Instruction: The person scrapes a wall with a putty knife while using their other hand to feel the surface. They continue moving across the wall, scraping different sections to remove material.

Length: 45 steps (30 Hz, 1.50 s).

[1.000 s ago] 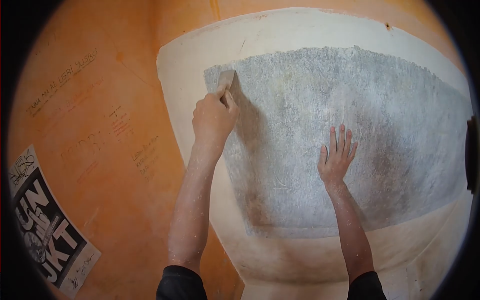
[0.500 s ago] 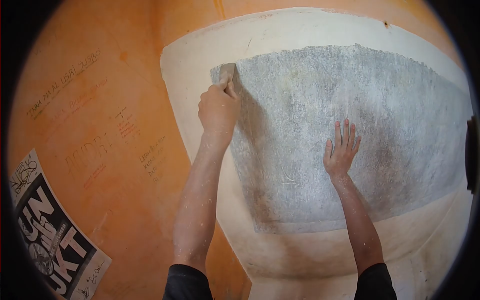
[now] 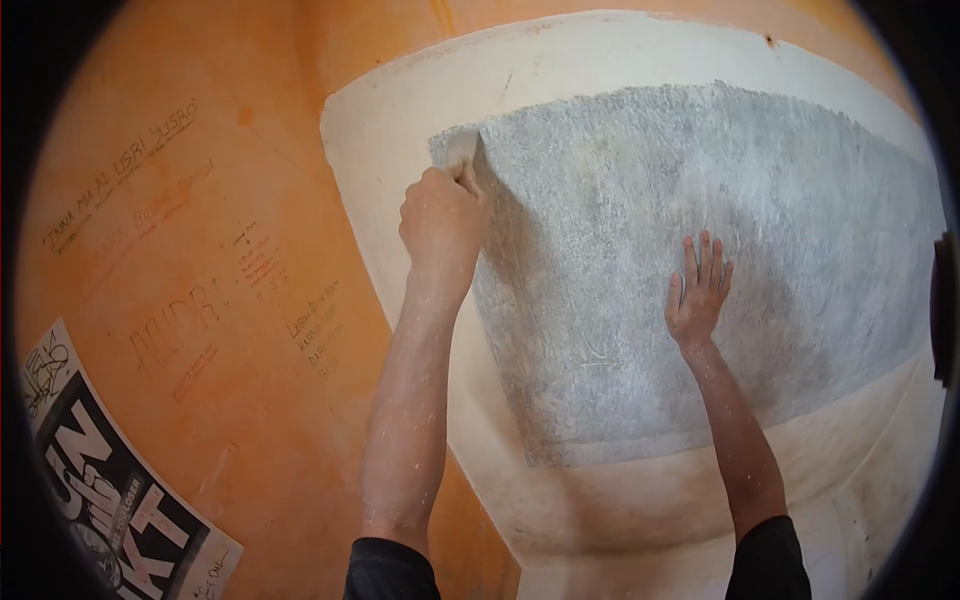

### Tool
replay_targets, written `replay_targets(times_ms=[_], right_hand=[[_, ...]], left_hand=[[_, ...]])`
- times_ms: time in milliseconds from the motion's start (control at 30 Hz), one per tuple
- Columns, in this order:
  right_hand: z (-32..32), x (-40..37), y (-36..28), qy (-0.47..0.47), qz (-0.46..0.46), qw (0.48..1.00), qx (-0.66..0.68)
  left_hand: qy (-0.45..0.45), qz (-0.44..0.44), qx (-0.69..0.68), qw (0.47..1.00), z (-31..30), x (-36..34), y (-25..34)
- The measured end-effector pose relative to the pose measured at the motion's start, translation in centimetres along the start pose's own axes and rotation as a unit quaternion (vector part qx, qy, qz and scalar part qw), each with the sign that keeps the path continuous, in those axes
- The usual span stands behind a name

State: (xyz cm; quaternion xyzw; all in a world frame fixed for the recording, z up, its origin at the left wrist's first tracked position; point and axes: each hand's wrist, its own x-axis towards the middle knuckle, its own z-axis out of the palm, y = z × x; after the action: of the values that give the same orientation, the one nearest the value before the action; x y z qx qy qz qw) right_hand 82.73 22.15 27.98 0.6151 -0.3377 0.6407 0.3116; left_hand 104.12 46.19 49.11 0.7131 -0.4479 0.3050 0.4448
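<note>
My left hand (image 3: 442,222) is closed around a scraper (image 3: 463,146), whose flat blade lies against the upper left corner of a rough grey patch (image 3: 600,280) on the wall. The scraper's handle is hidden inside my fist. Fingers spread, my right hand (image 3: 699,292) rests flat on the middle of the grey patch and holds nothing. Both forearms are raised and speckled with pale flecks.
A smooth cream wall panel (image 3: 400,130) borders the grey patch. To the left is an orange wall (image 3: 270,430) with handwriting, and a black-and-white poster (image 3: 115,490) hangs low on it. A dark object (image 3: 942,310) stands at the right edge.
The whole view has shifted slightly. My left hand and scraper have moved a little to the right and down relative to the view; my right hand keeps its flat pose on the patch.
</note>
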Motion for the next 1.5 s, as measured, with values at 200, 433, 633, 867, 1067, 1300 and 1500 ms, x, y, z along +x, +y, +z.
replay_targets(times_ms=[200,433,633,867,1067,1300,1500], right_hand=[[0.0,0.0,0.0,-0.002,0.004,1.000,-0.008],[-0.1,0.3,-0.3,0.001,0.014,1.000,0.002],[-0.1,0.2,-0.1,0.006,0.005,1.000,0.004],[-0.1,-0.2,0.1,0.000,-0.006,1.000,0.005],[-0.4,-0.5,-0.6,-0.008,-0.001,1.000,0.010],[-0.5,0.1,0.0,-0.006,-0.006,1.000,0.006],[-0.2,0.0,0.4,-0.010,-0.010,1.000,0.009]], left_hand=[[0.014,-0.001,-0.011,1.000,-0.6,0.1,-0.5],[0.035,0.028,0.010,0.999,0.7,-0.2,-1.3],[0.003,-0.015,-0.012,1.000,0.8,-0.4,-0.1],[0.035,0.012,-0.027,0.999,1.0,-0.2,0.7],[0.057,-0.008,0.012,0.998,0.7,-0.2,1.0],[0.037,0.000,0.002,0.999,0.7,-0.9,1.8],[0.026,-0.014,-0.004,1.000,0.8,-0.3,3.5]])
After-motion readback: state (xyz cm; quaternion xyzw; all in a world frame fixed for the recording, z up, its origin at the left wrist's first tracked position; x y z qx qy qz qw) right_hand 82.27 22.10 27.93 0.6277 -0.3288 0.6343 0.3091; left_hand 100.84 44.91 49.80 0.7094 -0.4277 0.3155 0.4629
